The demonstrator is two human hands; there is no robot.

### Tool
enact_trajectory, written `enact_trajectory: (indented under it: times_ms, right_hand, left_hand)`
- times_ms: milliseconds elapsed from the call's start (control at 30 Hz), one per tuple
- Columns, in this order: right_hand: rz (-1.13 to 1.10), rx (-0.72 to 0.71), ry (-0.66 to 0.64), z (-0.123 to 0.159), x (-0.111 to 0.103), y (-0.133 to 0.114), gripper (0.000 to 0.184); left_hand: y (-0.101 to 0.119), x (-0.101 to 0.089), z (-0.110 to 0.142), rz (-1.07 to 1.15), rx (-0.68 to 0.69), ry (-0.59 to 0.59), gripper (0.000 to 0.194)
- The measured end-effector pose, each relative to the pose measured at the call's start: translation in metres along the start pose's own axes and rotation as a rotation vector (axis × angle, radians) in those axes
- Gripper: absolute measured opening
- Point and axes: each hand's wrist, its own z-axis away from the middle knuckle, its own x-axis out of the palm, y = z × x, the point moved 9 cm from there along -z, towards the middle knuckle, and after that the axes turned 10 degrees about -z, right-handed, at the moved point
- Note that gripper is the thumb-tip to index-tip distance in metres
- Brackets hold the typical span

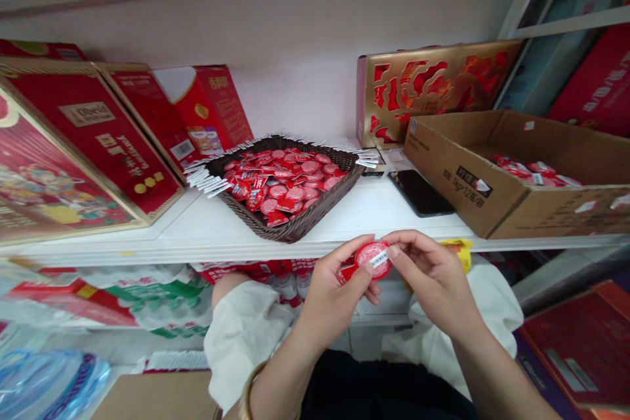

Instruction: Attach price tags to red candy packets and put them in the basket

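Observation:
Just below the white shelf edge, my left hand (335, 292) and my right hand (428, 279) hold a round red sealed packet (373, 260) between them. A small white barcode sticker (378, 260) lies across its face, and my right forefinger and thumb pinch at the sticker's end. My left thumb presses the packet's lower edge. Up on the shelf, a dark wicker basket (315, 210) holds a heap of similar red packets (285, 184). Strips of white barcode stickers (207, 178) hang over its rim. The basket is a little beyond my hands, and neither hand touches it.
A cardboard box (460, 174) with red packets inside stands on the shelf at right, beside a black tablet or phone (420, 193). Red gift boxes (93, 138) lean at left, and a gold-and-red box (433, 88) stands behind. Plastic-wrapped goods (147, 302) fill the shelf below.

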Motion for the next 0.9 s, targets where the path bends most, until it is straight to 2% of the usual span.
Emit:
enact_trajectory:
  times_ms: [200, 633, 900]
  right_hand:
    - [-0.036, 0.013, 0.023, 0.0001, -0.0022, 0.0022, 0.017]
    - [-0.063, 0.019, 0.034, -0.0009, -0.0060, 0.0002, 0.017]
    - [-0.074, 0.012, 0.049, -0.0017, -0.0071, -0.0011, 0.017]
  left_hand:
    - [0.0033, -0.0009, 0.0004, 0.015, 0.027, 0.012, 0.034]
    - [-0.0033, -0.0020, -0.0036, -0.038, 0.015, 0.002, 0.032]
    - [0.0024, 0.0018, -0.0035, -0.035, 0.037, -0.010, 0.033]
